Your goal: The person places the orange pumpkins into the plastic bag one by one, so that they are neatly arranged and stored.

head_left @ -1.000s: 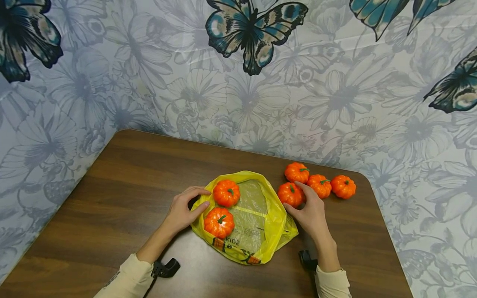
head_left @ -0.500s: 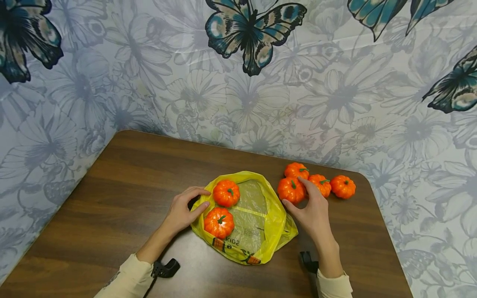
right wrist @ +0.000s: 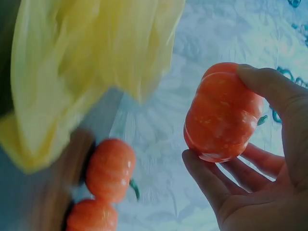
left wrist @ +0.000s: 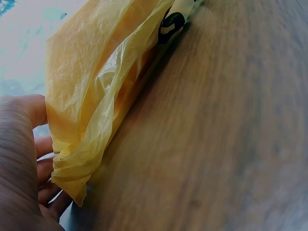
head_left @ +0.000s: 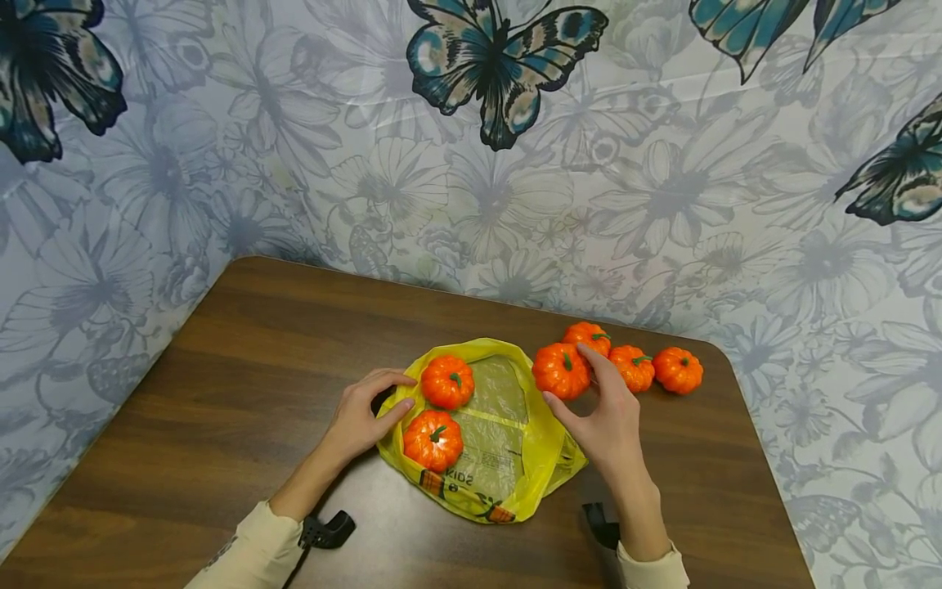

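A butterfly-patterned backdrop point(head_left: 331, 139) rises behind a brown table point(head_left: 265, 368). The held pumpkin point(head_left: 562, 370) appears at the yellow bag's point(head_left: 543, 458) 2 o'clock in the head view, clasped between thumb and fingers of the right hand point(head_left: 607, 417). Inside the bag sit two pumpkins point(head_left: 447, 382), at 11 and 9 o'clock. The left hand point(head_left: 361, 415) touches the rim at 10, thumb and fingers apart; whether they pinch it, I cannot tell. Three loose pumpkins point(head_left: 678, 370) lie from the held one's 1 to 3 o'clock.
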Motion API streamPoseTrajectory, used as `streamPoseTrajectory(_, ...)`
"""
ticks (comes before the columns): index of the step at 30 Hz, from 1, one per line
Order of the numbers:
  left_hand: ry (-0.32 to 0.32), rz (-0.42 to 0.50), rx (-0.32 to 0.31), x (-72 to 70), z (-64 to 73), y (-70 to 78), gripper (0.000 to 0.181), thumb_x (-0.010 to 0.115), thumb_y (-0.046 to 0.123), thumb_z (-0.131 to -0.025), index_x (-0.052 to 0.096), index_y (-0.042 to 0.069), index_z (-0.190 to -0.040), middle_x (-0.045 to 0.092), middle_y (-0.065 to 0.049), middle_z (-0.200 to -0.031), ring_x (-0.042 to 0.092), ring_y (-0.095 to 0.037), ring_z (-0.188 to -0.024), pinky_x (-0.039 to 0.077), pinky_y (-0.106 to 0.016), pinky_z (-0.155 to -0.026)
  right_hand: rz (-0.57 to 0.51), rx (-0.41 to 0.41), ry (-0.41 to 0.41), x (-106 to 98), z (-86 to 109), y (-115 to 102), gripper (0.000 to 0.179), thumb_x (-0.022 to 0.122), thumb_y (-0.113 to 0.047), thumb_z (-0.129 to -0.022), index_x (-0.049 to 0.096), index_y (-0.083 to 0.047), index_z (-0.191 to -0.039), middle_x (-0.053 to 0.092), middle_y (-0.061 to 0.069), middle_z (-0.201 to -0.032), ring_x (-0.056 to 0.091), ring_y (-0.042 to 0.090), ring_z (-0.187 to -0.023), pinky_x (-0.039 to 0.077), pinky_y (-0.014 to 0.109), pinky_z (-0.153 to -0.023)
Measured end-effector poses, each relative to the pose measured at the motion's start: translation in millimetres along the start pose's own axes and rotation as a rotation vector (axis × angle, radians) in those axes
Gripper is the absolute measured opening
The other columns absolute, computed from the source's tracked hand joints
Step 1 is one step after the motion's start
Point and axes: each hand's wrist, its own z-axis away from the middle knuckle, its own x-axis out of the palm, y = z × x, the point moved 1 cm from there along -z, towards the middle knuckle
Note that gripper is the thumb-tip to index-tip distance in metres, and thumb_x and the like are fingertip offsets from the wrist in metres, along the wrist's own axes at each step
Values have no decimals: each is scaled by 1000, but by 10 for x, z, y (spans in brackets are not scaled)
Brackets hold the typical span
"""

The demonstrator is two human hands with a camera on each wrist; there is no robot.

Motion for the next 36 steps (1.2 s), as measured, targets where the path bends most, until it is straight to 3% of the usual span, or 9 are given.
streamPoseTrajectory(6, -1, 1, -3, 5, -4, -3, 26, 83, 18, -90, 78, 14, -115, 74, -5, -126, 67, -26, -124, 51, -52, -107, -68, -50, -129, 131, 34, -114, 86, 97, -24, -76, 55, -7, -149, 64, 7, -141, 68, 23, -118, 61, 44, -92)
streamPoseTrajectory(15, 7, -5, 6, 17, 2, -23, 26, 83, 17, -90, 78, 13, -115, 75, -6, -125, 68, -27, -123, 51, -52, -106, -99, -88, -278, 317, 108, -169, 80, 95, -26, -79, 56, -11, -148, 63, 4, -141, 66, 20, -120, 62, 41, -92)
streamPoseTrajectory(20, 11, -5, 12, 24, 2, -32, 26, 83, 17, -90, 78, 13, -115, 75, -6, -125, 68, -27, -123, 51, -52, -107, -88, -93, -341, 419, 152, -188, 79, 94, -26, -80, 56, -11, -147, 63, 3, -141, 65, 23, -126, 58, 46, -101)
streamPoseTrajectory(31, 4, 2, -2, 19, 24, -6, 26, 82, 19, -91, 78, 13, -116, 74, -5, -127, 67, -25, -125, 50, -51, -109, -50, -86, -447, 549, 224, -164, 78, 89, -26, -87, 51, -7, -152, 56, 12, -153, 53, 33, -143, 46, 54, -115)
streamPoseTrajectory(36, 5, -2, 3, 26, 33, 1, 26, 82, 18, -91, 78, 13, -116, 74, -5, -126, 67, -26, -124, 50, -52, -108, -56, -109, -428, 486, 209, -184, 78, 89, -25, -87, 50, -8, -153, 56, 11, -153, 54, 32, -142, 47, 53, -115)
